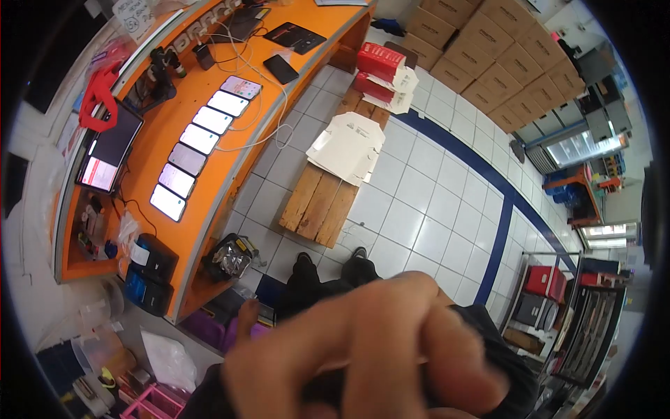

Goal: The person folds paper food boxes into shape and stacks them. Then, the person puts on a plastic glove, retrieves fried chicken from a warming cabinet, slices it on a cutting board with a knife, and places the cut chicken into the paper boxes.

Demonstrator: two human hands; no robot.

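Left of frame: orange counter (167, 126). Bottom centre: blurred hand (377, 328), fingers bent; left or right, grasping or released, impossible to tell. Upper left, on the counter: seven phones (199, 139) face up in a slanting row.

Workshop with phones (199, 139), stacked cartons (490, 59)

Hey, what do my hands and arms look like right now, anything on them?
Your hands look bare and ungloved, with rounded fingertips; no ring or marking stands out, though they're close and blurred. No wristwatch shows. Black cloth shows behind them, but I can't tell whether any of it is a sleeve.
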